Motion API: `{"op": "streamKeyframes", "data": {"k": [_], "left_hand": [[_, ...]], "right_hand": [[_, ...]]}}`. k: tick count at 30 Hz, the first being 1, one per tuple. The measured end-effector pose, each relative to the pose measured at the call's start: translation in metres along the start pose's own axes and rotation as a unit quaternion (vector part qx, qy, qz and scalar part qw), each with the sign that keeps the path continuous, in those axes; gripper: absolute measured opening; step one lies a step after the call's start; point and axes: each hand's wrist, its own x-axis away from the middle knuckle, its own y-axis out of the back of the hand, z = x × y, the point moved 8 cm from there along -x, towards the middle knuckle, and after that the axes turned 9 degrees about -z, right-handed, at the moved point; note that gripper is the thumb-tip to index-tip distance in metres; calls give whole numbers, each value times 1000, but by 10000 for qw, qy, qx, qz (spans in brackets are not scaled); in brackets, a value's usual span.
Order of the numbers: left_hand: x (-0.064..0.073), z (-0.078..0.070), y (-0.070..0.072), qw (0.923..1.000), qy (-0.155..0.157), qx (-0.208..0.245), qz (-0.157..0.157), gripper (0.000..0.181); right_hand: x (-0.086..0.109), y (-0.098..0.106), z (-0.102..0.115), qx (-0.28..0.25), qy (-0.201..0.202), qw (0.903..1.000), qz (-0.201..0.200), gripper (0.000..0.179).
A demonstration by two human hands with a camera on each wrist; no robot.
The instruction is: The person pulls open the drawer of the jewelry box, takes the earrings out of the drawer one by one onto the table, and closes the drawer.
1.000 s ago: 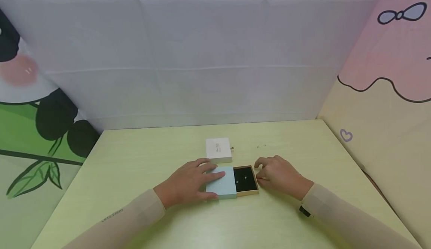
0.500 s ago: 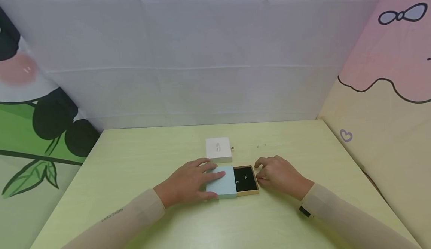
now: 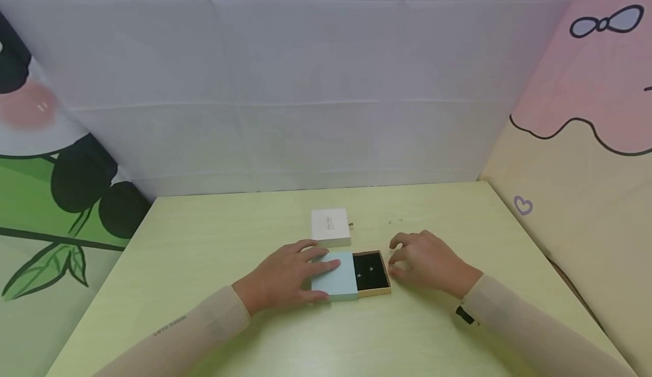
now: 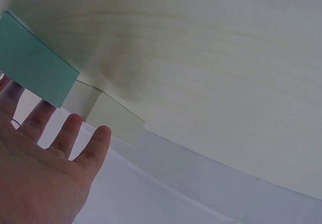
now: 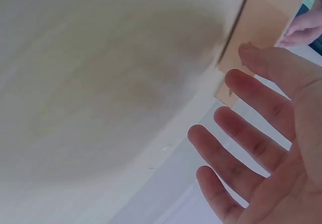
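A light blue slide-out jewelry box [image 3: 342, 284] lies on the table, its kraft-brown drawer [image 3: 375, 292] pulled partly out to the right. Two small silver star-shaped pieces [image 3: 371, 269] show on the drawer's black insert [image 3: 377, 281]. My left hand [image 3: 282, 278] rests on the blue cover with fingers spread, the thumb along its front left corner. At the drawer's right end is my right hand [image 3: 430, 264]. In the right wrist view its fingers are loosely bent and apart, with the thumb [image 5: 256, 60] overlapping the drawer's brown end [image 5: 264, 22].
Just behind the blue box stands a white box [image 3: 330, 224] with small print on its lid and a short tab [image 3: 351, 226] on its right side. The pale wooden table [image 3: 244, 224] runs back to a white cloth backdrop [image 3: 305, 82]. Printed cloths hang at both sides.
My right hand has shifted slightly right and back, and its fingers have loosened at the drawer's end. My left hand and both boxes stay practically as they were.
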Motion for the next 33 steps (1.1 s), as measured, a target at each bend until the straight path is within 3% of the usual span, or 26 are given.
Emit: {"op": "streamKeyframes", "data": {"k": [18,33], "left_hand": [[-2,13,0,9999,-114,45,-55,73],[-3,14,-2,9997,28,217,64,72]], "right_hand": [[-16,16,0,-45,61,9995,-300,11],[-24,19,13,-137,208,9991,-347,9]]}}
